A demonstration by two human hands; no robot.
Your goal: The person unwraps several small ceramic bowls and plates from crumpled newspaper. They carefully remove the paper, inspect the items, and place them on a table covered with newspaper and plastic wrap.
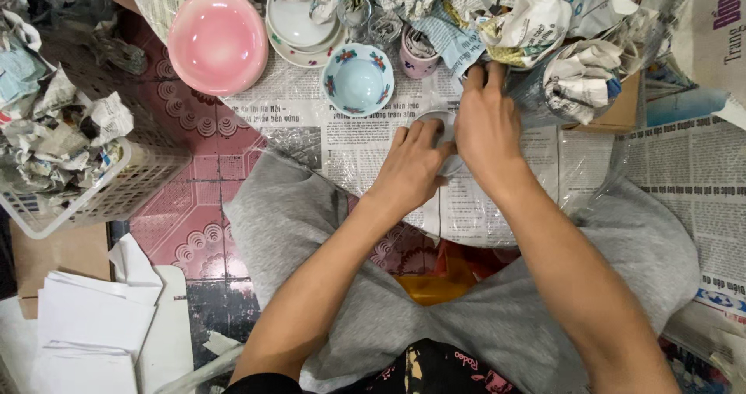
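Nearest the camera, two grey-clad knees (311, 231) spread apart at six o'clock, making a lap-side work spot so the person can reach the floor between them. Just beyond, both hands meet over a sheet of newspaper (365, 141) laid flat on the patterned pink floor tiles (186, 215), a soft printed surface for anything breakable. The left hand (412, 169) curls its fingers against the near rim of a small white dish (441, 122), and the right hand (488, 126) lies flat across the top of it, fingers pointing to twelve o'clock, so the dish is pinned between them and mostly hidden; only a pale, glossy arc of rim shows. At nine o'clock a white plastic basket (128, 184) with a lattice wall holds crumpled paper wads. Farther out, at eleven o'clock, a smooth pink bowl (217, 40) sits upside down, and beside it a light blue bowl (357, 79) with painted flowers on its rim stands upright. Stacked white plates (299, 29) lie behind that. At one o'clock, a heap of crumpled newspaper (544, 29) rises, creased and bulky.
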